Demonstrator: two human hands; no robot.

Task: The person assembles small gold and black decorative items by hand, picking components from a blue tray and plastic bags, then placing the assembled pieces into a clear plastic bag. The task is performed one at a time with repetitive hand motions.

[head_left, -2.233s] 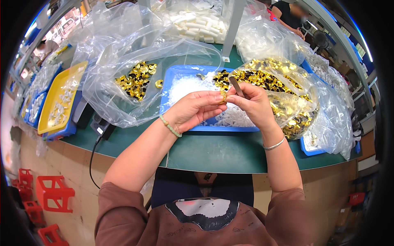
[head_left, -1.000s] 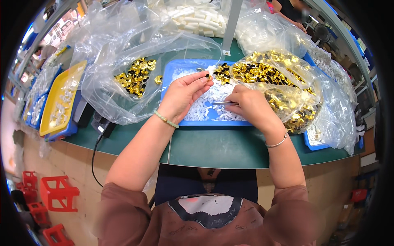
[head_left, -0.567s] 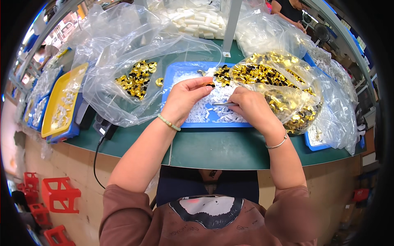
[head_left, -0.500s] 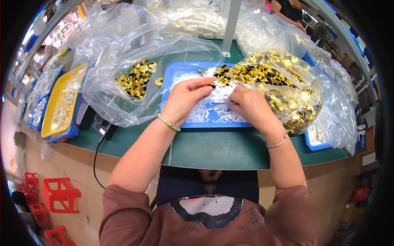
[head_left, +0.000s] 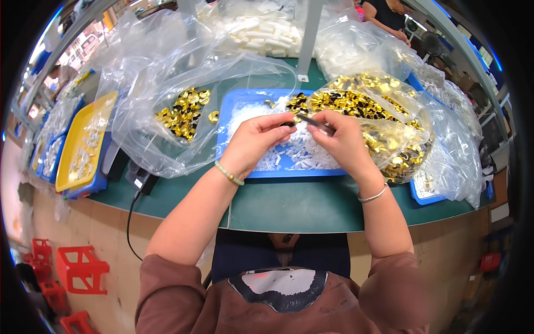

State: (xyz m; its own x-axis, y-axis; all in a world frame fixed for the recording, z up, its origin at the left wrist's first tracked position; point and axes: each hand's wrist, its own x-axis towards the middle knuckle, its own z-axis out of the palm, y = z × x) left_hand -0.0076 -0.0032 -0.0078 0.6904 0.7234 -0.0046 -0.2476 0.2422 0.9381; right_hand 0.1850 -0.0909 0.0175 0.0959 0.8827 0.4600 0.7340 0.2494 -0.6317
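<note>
Over the blue tray [head_left: 278, 174], my left hand [head_left: 251, 142] pinches a small gold-and-black cap [head_left: 287, 124] between thumb and fingertips. From the other side my right hand [head_left: 346, 142] grips dark metal tweezers [head_left: 318, 123], with their tip right at the cap. Whether the tweezers hold a small white piece there is too small to tell. Beneath both hands lie loose little white plastic pieces [head_left: 311, 157] in the tray. Gold caps [head_left: 297, 102] spill into the tray's far right corner from a clear plastic bag [head_left: 397, 161] full of them.
More gold caps [head_left: 186, 114] lie in an open clear bag at left. A yellow tray [head_left: 83, 145] of small parts rests on blue trays at far left. White cylinders [head_left: 261, 36] are piled behind a metal post [head_left: 308, 44]. Another person [head_left: 389, 22] sits at far right.
My right hand has lifted the tweezers up from the white pieces to the cap in my left hand. The left hand has barely moved.
</note>
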